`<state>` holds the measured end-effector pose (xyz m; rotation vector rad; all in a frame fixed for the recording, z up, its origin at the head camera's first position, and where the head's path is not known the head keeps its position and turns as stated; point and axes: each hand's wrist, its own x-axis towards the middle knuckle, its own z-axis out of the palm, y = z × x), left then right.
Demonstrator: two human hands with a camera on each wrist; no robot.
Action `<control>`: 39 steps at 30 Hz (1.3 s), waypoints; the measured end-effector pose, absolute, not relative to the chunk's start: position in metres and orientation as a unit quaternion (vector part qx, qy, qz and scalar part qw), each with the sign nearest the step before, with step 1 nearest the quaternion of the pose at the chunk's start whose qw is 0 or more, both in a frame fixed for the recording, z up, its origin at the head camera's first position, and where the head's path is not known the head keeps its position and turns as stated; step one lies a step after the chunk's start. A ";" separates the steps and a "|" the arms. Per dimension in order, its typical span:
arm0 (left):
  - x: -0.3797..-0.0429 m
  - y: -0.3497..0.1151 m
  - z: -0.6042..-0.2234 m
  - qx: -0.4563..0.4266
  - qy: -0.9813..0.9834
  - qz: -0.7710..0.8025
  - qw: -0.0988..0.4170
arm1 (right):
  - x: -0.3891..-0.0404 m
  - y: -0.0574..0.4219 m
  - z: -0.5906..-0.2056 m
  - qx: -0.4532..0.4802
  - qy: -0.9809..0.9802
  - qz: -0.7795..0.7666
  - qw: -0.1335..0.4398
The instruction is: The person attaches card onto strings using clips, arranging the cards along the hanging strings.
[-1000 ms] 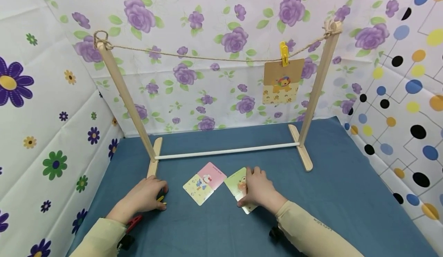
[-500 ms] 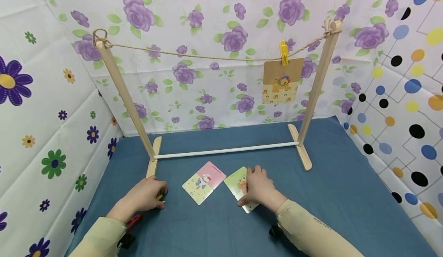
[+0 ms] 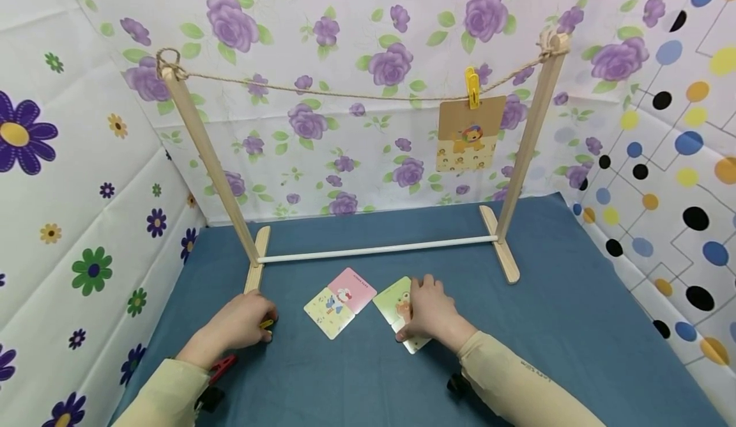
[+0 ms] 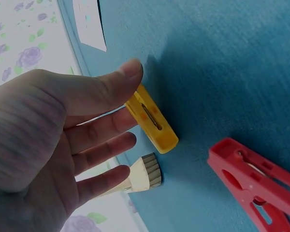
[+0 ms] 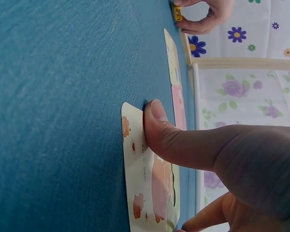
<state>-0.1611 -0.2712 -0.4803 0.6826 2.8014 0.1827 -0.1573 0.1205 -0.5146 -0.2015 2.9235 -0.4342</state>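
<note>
My left hand [image 3: 238, 321], at the front left, pinches a yellow clothespin [image 4: 157, 128] between thumb and index finger, just over the blue cloth. Behind that hand, near the wrist, lies a red clothespin [image 4: 232, 174]. My right hand [image 3: 428, 312] grips a green card with an animal picture [image 3: 393, 299] by its edges; thumb on the near side, fingers on the far side. The card is flat on the cloth and partly covered by the hand. Left of it lies a pink-and-yellow card [image 3: 340, 302] that neither hand touches.
Behind the cards stands a wooden frame with two posts [image 3: 531, 146], a white rod [image 3: 374, 250] and a sagging rope [image 3: 322, 95]. A brown lion card [image 3: 467, 149] hangs from the rope's right part by another yellow clothespin [image 3: 473, 88]. Patterned cloth walls enclose the table.
The thumb and index finger of my left hand have drawn closer around the yellow clothespin, which has turned slightly. My right hand and the cards keep their places.
</note>
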 end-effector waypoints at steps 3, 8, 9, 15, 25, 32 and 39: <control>-0.162 -0.271 -0.480 0.235 0.962 0.061 0.127 | -0.157 0.121 -0.515 -0.068 0.983 -0.147 0.086; -0.163 -0.270 -0.478 0.238 0.960 0.061 0.131 | -0.157 0.121 -0.515 -0.070 0.983 -0.142 0.089; -0.162 -0.270 -0.478 0.240 0.960 0.061 0.130 | -0.157 0.121 -0.515 -0.070 0.983 -0.141 0.090; -0.163 -0.269 -0.478 0.238 0.960 0.063 0.135 | -0.158 0.121 -0.514 -0.071 0.983 -0.139 0.095; -0.163 -0.268 -0.477 0.213 0.961 0.076 0.160 | -0.161 0.124 -0.518 -0.091 0.984 -0.132 0.074; -0.162 -0.268 -0.476 0.213 0.960 0.077 0.163 | -0.160 0.123 -0.518 -0.089 0.982 -0.151 0.071; -0.162 -0.267 -0.475 0.208 0.959 0.076 0.176 | -0.160 0.123 -0.519 -0.081 0.979 -0.175 0.065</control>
